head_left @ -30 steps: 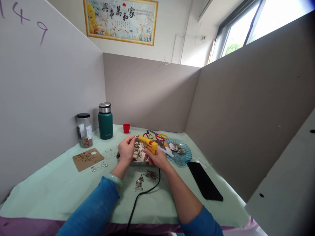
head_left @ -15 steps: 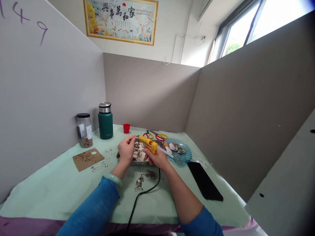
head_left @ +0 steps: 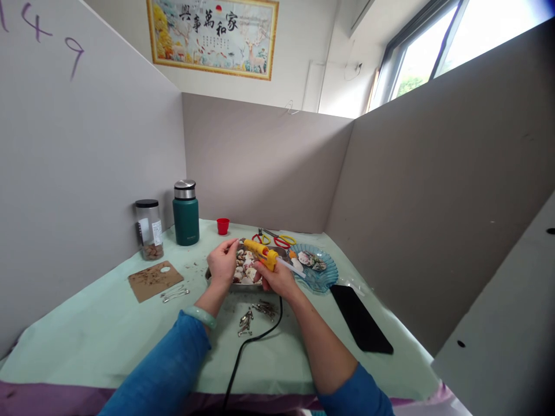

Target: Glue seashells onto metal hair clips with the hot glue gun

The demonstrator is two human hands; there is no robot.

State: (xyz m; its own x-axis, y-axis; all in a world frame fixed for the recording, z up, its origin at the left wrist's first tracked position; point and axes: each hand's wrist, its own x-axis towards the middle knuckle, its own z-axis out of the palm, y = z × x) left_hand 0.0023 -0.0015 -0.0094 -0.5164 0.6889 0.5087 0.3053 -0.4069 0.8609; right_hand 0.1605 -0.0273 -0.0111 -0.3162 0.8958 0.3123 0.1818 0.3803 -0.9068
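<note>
My right hand (head_left: pixel 276 278) is closed around a yellow hot glue gun (head_left: pixel 262 252), a clear glue stick jutting from its rear. The gun's nozzle points left and away, toward the fingertips of my left hand (head_left: pixel 224 263). Those fingers are pinched together over the left part of the tray; what sits between them is too small to name. Below both hands lies a metal tray (head_left: pixel 243 287) filled with seashells (head_left: pixel 245 267). The gun's black cord (head_left: pixel 249 341) runs down to the table's front edge. Small metal clips (head_left: pixel 245 321) lie in two piles before the tray.
A blue scalloped plate (head_left: pixel 328 277) holds several decorated shells. Behind the tray are scissors (head_left: pixel 284 240) and a red cup (head_left: pixel 222 226). A green flask (head_left: pixel 186 214), a jar (head_left: pixel 150 231), brown cardboard (head_left: pixel 154 282) and safety pins (head_left: pixel 176 293) are left; a black phone (head_left: pixel 362 320) lies right.
</note>
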